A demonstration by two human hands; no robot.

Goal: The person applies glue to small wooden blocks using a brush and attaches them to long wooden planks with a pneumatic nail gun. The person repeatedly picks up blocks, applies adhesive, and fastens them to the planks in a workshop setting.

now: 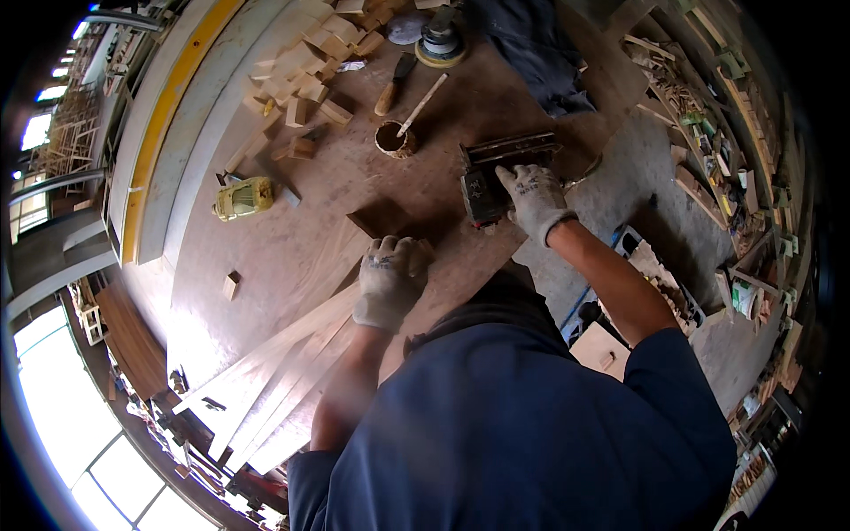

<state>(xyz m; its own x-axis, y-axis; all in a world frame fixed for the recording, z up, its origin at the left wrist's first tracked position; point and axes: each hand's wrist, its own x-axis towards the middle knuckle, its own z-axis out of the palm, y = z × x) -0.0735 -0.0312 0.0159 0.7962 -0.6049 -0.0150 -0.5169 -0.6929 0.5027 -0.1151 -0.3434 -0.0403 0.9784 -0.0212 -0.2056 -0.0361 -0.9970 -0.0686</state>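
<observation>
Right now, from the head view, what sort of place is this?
Most likely a woodworking shop: cut blocks are heaped on the table, long boards lie near the left hand, and what looks like a sander stands at the far side.

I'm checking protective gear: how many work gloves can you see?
2: one is on the left hand, near a brown wood piece; the other is on the right hand, at the black tool. More could be hidden among the clutter.
</observation>
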